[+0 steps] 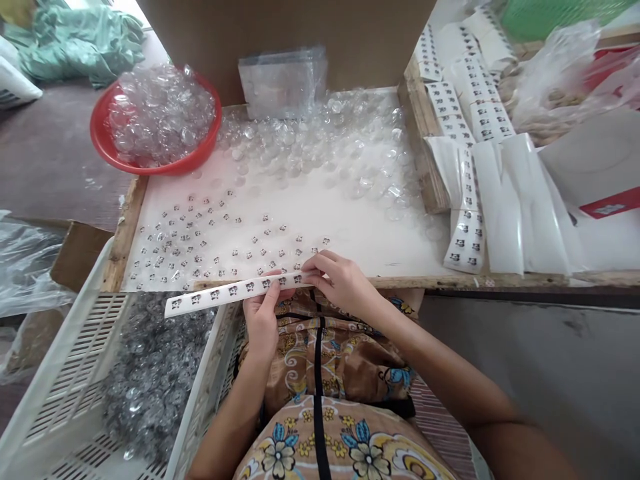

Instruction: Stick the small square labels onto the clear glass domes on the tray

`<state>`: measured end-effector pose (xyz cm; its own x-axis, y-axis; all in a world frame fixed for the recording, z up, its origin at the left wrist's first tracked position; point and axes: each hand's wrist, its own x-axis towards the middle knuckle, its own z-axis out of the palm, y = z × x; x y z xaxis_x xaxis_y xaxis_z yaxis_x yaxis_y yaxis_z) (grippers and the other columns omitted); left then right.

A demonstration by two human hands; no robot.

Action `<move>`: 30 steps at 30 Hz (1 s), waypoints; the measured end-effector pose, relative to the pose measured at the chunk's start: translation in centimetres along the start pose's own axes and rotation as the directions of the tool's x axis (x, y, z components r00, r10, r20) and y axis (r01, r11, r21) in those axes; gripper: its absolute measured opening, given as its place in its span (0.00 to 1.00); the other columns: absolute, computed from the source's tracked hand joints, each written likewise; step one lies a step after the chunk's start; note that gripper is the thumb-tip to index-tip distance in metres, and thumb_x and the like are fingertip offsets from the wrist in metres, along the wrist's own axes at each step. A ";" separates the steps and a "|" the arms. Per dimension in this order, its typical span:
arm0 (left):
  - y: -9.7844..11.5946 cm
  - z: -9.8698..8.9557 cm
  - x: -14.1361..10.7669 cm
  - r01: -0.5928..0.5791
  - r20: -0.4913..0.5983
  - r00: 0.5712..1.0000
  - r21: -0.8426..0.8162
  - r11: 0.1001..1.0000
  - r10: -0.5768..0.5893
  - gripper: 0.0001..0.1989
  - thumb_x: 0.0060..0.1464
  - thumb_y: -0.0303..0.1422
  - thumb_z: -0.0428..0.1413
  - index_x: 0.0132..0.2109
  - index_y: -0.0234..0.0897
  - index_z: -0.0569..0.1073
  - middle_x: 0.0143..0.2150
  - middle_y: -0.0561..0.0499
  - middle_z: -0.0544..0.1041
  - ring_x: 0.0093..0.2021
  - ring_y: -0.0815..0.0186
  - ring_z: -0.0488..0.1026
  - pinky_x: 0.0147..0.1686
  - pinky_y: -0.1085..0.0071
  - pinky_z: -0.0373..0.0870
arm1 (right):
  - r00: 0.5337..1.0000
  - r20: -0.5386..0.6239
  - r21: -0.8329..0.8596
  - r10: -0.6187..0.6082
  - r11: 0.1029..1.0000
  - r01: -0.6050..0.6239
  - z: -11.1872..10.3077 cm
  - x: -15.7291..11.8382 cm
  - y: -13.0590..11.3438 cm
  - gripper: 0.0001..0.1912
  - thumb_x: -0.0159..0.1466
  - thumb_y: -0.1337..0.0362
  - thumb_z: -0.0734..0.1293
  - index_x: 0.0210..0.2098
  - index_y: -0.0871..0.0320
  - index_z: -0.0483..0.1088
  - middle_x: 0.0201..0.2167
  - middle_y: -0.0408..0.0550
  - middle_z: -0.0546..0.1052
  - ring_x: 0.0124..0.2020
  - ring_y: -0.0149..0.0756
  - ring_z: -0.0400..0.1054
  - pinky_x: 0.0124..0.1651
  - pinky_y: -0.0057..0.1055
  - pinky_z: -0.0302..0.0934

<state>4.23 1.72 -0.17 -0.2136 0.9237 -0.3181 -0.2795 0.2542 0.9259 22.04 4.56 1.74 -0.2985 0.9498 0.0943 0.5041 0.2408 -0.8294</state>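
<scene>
A narrow white sticker strip (223, 295) printed with a row of small black panda-like figures lies across my hands at the table's front edge. My left hand (263, 319) pinches it near the middle, thumb on top and fingers beneath. At the strip's right end, the closed fingertips of my right hand (339, 279) hold it; whether a sticker is between them I cannot make out. Just beyond, many clear discs with printed figures (175, 240) are spread over the left of the white tabletop (300, 193). Plain clear discs (300, 137) are heaped farther back.
A red bowl (207, 150) of clear discs stands at the back left. A white crate (75, 373) with finished-looking discs sits below left. Bundled sticker sheets (467, 200) lie beyond a wooden rail (425, 133) at right. A cardboard panel (360, 40) rises behind.
</scene>
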 end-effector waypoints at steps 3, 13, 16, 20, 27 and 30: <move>0.0 0.0 -0.1 0.002 -0.009 1.000 -0.003 1.000 -0.002 0.15 0.52 0.39 0.65 0.46 0.36 0.81 0.39 0.48 0.83 0.36 0.60 0.81 0.36 0.69 0.79 | 1.000 0.023 0.023 -0.008 1.000 0.007 -0.1 0.1 0.0 0.07 0.66 0.70 0.65 0.42 0.56 0.71 0.40 0.50 0.76 0.39 0.35 0.70 0.42 0.31 0.63; 0.3 0.2 -0.3 -0.060 -0.010 0.998 0.001 0.998 0.060 0.13 0.53 0.37 0.65 0.45 0.39 0.81 0.45 0.49 0.82 0.42 0.62 0.79 0.38 0.71 0.79 | 0.999 -0.001 -0.035 -0.050 0.998 0.050 0.2 0.0 -0.4 0.05 0.67 0.67 0.64 0.42 0.57 0.71 0.38 0.51 0.76 0.38 0.38 0.71 0.40 0.33 0.64; 0.3 0.4 -0.1 -0.053 -0.010 0.999 -0.003 0.999 0.053 0.13 0.53 0.37 0.65 0.46 0.38 0.81 0.44 0.49 0.82 0.40 0.63 0.80 0.37 0.71 0.79 | 0.993 -0.075 -0.073 -0.094 0.993 0.088 0.9 0.1 -1.1 0.07 0.69 0.68 0.61 0.38 0.57 0.71 0.37 0.52 0.76 0.40 0.40 0.69 0.44 0.36 0.64; 0.3 0.3 0.3 0.000 -0.037 0.999 -0.013 1.000 -0.001 0.16 0.51 0.39 0.66 0.45 0.36 0.81 0.43 0.47 0.83 0.38 0.61 0.81 0.37 0.68 0.80 | 0.984 -0.174 0.099 -0.050 0.993 0.068 0.1 0.9 -0.5 0.07 0.67 0.64 0.64 0.33 0.55 0.70 0.37 0.51 0.75 0.42 0.39 0.69 0.45 0.37 0.66; -0.2 -0.1 0.5 0.025 -0.017 1.000 -0.037 0.999 -0.025 0.15 0.49 0.38 0.67 0.43 0.36 0.81 0.41 0.48 0.83 0.38 0.63 0.80 0.37 0.70 0.79 | 0.866 -0.260 0.208 0.427 0.900 -0.382 -5.6 3.2 6.7 0.09 0.59 0.58 0.68 0.28 0.56 0.68 0.23 0.43 0.71 0.25 0.31 0.62 0.28 0.31 0.57; -0.3 -0.1 0.5 0.015 -0.021 1.000 -0.032 0.999 -0.016 0.15 0.49 0.38 0.67 0.43 0.36 0.81 0.41 0.48 0.82 0.38 0.62 0.80 0.37 0.69 0.79 | 0.843 -0.241 0.107 0.481 0.876 -0.469 -6.1 3.4 8.1 0.08 0.56 0.58 0.67 0.26 0.56 0.68 0.21 0.43 0.71 0.24 0.31 0.61 0.28 0.31 0.55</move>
<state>4.15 2.12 -0.61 -0.2290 0.9132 -0.3372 -0.3126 0.2591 0.9138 30.08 10.95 -1.29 0.1860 0.9646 -0.1870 0.4949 -0.2564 -0.8303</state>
